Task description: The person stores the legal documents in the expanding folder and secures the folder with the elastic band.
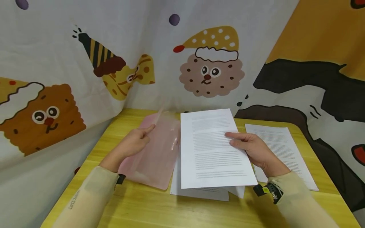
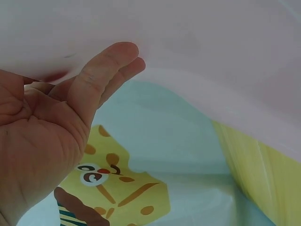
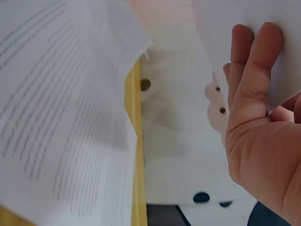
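A translucent pink plastic folder [image 1: 154,155] is tilted up over the table at centre-left. My left hand [image 1: 136,141] grips its left edge, index finger on the front; in the left wrist view, other fingers [image 2: 110,63] lie against the folder's underside. Beside the folder, a printed sheet of paper [image 1: 214,152] is held raised. My right hand [image 1: 252,147] pinches its right edge, with thumb and index finger on the printed face. The right wrist view has other fingers [image 3: 263,52] behind the sheet. Whether it is one sheet or several cannot be told.
More printed paper [image 1: 199,193] lies partly hidden below the raised sheet. Another printed sheet [image 1: 285,152] rests at the table's right side. A patterned cloth [image 1: 148,19] hangs behind the yellow wooden table [image 1: 182,215].
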`<state>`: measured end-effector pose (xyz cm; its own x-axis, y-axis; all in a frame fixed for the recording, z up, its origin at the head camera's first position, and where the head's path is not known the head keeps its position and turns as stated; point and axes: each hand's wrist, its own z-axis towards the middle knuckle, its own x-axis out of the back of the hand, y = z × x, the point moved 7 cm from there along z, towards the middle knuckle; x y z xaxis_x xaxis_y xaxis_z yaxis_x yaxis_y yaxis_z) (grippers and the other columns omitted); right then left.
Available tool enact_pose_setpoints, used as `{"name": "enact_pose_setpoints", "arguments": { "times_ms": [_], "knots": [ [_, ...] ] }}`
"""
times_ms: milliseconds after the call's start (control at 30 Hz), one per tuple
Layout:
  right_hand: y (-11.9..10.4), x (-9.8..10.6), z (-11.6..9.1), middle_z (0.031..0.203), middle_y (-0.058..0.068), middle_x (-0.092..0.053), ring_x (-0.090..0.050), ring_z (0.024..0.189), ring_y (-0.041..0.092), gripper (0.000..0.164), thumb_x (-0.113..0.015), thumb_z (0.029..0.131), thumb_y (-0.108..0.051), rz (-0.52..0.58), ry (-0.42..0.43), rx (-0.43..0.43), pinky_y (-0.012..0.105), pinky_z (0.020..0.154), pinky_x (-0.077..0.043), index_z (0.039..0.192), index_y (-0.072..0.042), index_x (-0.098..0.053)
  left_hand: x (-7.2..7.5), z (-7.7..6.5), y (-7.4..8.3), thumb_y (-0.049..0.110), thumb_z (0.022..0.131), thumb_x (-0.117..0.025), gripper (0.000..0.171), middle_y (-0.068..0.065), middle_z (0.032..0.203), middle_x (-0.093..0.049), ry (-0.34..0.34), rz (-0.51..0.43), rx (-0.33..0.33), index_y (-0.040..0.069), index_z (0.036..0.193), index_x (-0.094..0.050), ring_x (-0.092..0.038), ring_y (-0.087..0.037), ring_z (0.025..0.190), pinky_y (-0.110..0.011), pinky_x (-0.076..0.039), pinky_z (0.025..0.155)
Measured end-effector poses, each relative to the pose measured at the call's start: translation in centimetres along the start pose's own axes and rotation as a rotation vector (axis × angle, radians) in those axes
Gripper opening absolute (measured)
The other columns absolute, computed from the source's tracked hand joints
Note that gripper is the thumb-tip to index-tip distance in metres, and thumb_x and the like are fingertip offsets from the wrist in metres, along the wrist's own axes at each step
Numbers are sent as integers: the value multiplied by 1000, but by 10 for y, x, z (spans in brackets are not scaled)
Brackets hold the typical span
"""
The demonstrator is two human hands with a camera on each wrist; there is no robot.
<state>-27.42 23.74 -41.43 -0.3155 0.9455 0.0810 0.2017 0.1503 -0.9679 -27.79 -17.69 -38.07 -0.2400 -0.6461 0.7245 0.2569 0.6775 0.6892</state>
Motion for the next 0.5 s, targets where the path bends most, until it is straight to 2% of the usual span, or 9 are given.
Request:
{"name": "enact_pose_setpoints", "arguments": {
  "times_ms": [100,300,500],
  "knots": [
    [3,-10,5,127,-5,-73,-78,97,17,50,-71,104,-26,-1,-13,-19,34,80,-65,151,-9,-63,1,0,0,6,107,-43,56,-18,170,-38,5,5,4,1,162,-39,-25,-12,52,-29,-36,55],
    [9,-21,9,125,-3,-74,-78,97,18,49,-70,104,-20,10,-20,-39,34,80,-65,150,-5,-62,2,1,1,6,107,-43,55,-17,170,-40,19,26,-8,1,162,-40,-26,-12,53,-32,-38,61],
    [7,-37,21,138,13,-69,-76,101,20,49,-70,104,-19,-51,-31,-35,36,84,-65,150,-4,-62,3,0,-1,7,108,-42,54,-18,170,-39,15,15,-7,0,162,-40,-24,-12,51,-32,-39,60]
  ]
}}
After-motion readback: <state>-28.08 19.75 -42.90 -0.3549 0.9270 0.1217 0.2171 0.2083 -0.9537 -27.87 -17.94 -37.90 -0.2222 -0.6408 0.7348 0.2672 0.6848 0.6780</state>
